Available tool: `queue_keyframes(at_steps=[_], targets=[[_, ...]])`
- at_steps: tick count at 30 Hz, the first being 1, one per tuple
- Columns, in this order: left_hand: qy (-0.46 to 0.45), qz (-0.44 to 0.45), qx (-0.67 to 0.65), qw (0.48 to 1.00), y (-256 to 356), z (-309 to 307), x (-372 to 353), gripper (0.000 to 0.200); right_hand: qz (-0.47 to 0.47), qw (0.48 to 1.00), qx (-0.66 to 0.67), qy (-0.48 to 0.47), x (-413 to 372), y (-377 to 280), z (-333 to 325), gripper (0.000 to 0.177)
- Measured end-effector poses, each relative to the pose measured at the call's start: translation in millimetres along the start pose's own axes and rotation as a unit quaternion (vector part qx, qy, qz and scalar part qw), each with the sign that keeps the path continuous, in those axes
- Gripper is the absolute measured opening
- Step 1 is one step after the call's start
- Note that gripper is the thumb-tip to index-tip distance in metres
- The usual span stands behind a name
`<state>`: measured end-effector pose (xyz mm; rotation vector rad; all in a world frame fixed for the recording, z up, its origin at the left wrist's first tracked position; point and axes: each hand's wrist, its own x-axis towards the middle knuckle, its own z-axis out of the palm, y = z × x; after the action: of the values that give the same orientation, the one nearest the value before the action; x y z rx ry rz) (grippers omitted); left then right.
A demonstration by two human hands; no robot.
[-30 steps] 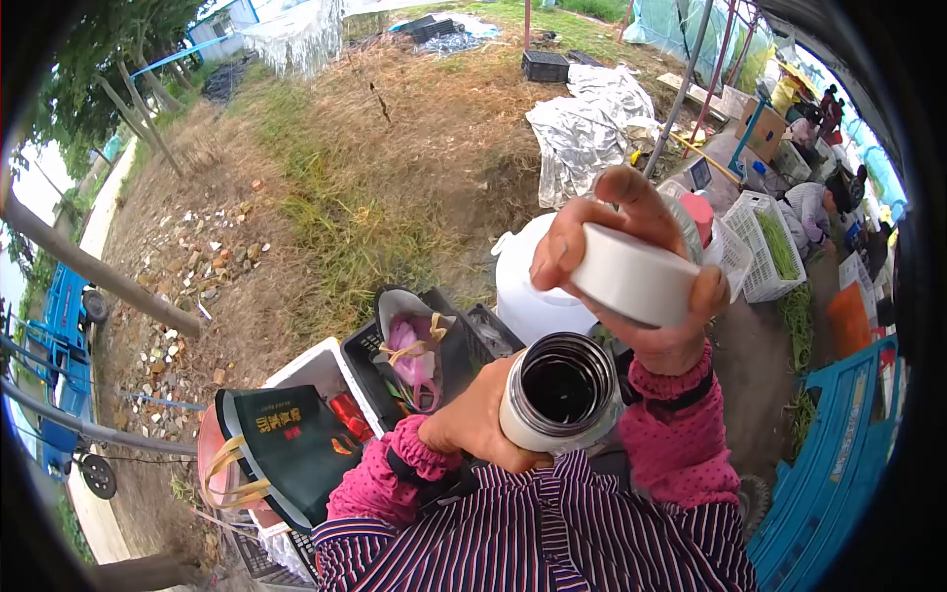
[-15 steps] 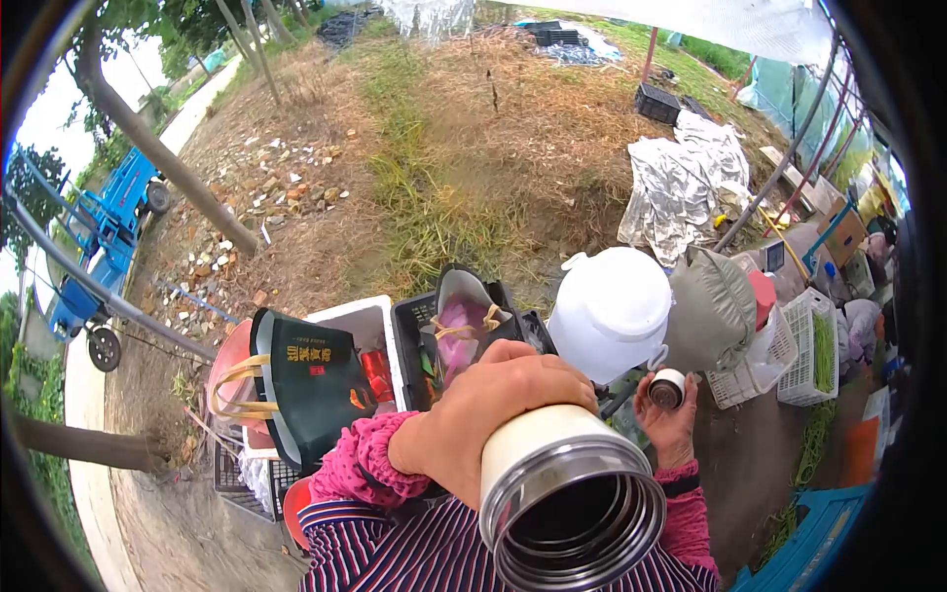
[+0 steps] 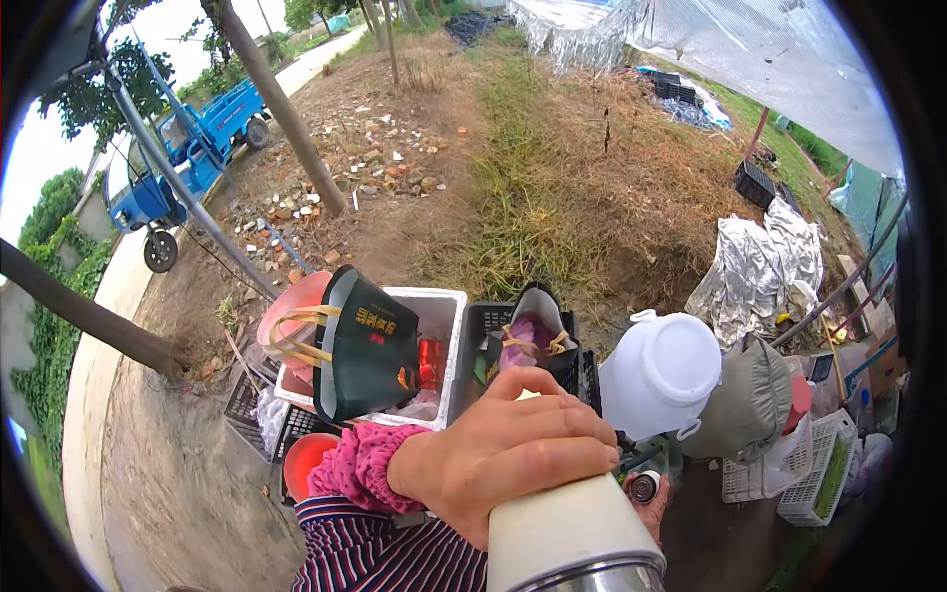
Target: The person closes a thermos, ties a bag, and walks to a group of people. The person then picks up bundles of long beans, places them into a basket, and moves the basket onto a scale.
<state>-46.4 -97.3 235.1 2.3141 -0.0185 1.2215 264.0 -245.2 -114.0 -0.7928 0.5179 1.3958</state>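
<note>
At centre left a dark green fabric bag with yellow handles (image 3: 360, 340) leans in a white plastic crate (image 3: 444, 301). Lower centre, the left hand (image 3: 503, 449) has its grip clamped round a cream-bodied flask with a steel rim (image 3: 572, 538) — its long axis runs from the fingers down to the bottom edge, rim end toward the camera and cut off there. Just right of the flask, close beside its body, the right hand (image 3: 659, 515) has its grip closed on a small round steel-and-white cap (image 3: 643, 485) — a white plastic jug (image 3: 661, 375) stands above them.
</note>
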Motion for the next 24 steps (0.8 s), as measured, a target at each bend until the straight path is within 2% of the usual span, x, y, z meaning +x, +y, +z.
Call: queue_keyframes(at_steps=[8, 11, 15, 24], targets=[[-0.002, 0.058, 0.075, 0.996, 8, -21, 5, 0.041, 0.014, 1.000, 0.018, -0.022, 10, 20, -2, 0.049], [0.000, 0.072, 0.101, 0.992, 14, -29, 5, 0.039, -0.035, 0.998, -0.035, -0.032, 3, 23, 0, 0.049], [0.035, 0.055, 0.120, 0.991, 28, -33, 7, 0.015, 0.004, 0.999, -0.004, -0.035, 13, 23, -12, 0.048], [0.073, 0.087, 0.172, 0.979, 41, -48, 4, 0.014, 0.003, 1.000, -0.016, -0.026, 3, 37, 3, 0.049]])
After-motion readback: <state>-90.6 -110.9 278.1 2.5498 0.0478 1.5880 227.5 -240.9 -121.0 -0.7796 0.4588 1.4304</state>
